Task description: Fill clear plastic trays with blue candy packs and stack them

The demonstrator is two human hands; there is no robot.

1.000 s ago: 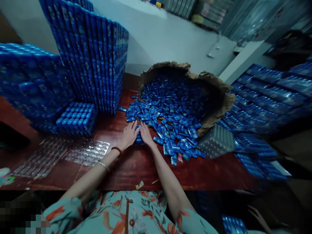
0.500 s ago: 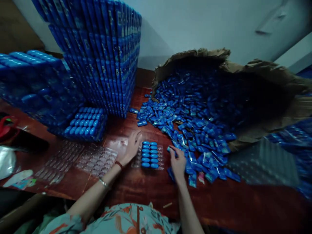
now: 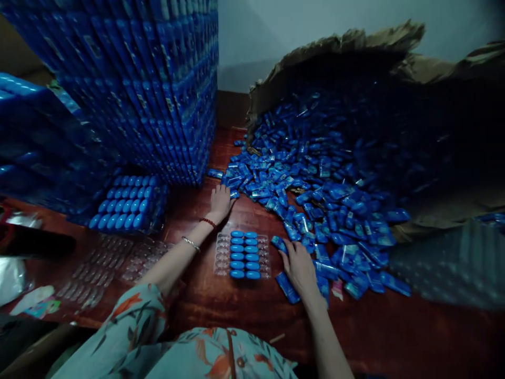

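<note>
My left hand (image 3: 221, 202) lies palm down at the near-left edge of the pile. Its fingers stretch forward, and its thumb side touches or nearly touches a small blue packet (image 3: 234, 194). My right hand (image 3: 299, 264) has its thumb and fingers closed on another blue packet (image 3: 278, 243) at the pile's front edge. Between the hands and closer to me lies a clear plastic tray (image 3: 222, 257), its two middle columns filled with glossy blue oval pieces (image 3: 237, 256) and its outer columns showing bare clear hollows. One more blue packet (image 3: 287, 287) rests just below my right hand.
A torn cardboard box (image 3: 272, 87) spills loose blue packets (image 3: 323, 195) across the red-brown table. Tall stacks of filled blue trays (image 3: 158, 105) rise at left, with a lower stack (image 3: 124, 202) in front. Empty clear trays (image 3: 98, 268) and a dark cylinder (image 3: 35, 242) lie left.
My left hand has moved from the tray's upper-left side forward to the packet at the pile's edge. My right hand stays near the pile with a packet. The camera view has shifted closer.
</note>
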